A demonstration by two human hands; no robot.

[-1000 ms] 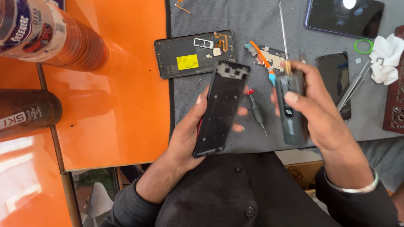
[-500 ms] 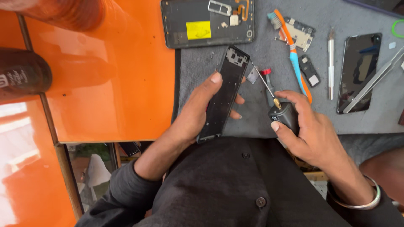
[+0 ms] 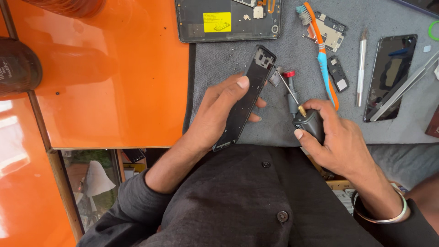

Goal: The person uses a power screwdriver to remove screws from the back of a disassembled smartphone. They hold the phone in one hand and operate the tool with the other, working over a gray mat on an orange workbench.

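My left hand (image 3: 218,110) grips a black phone frame (image 3: 247,98), held lengthwise and tilted over a grey work mat (image 3: 274,128). My right hand (image 3: 336,142) is closed around a dark grey electric screwdriver (image 3: 310,122); its thin bit (image 3: 284,82) points up-left and its tip meets the frame's upper right corner. A small red-capped screwdriver (image 3: 290,84) lies on the mat just behind the bit.
An opened phone body with a yellow label (image 3: 228,20) lies at the mat's far edge. A blue and orange toothbrush (image 3: 322,57), small circuit parts (image 3: 330,31), a silver pen tool (image 3: 361,66), a black phone (image 3: 391,75) and tweezers (image 3: 407,89) lie to the right. An orange tabletop (image 3: 114,77) lies left.
The view has shifted down and closer. My right hand lowered the electric screwdriver from upright in the air to the mat, bringing its bit to the frame's top corner. My left hand keeps the frame.
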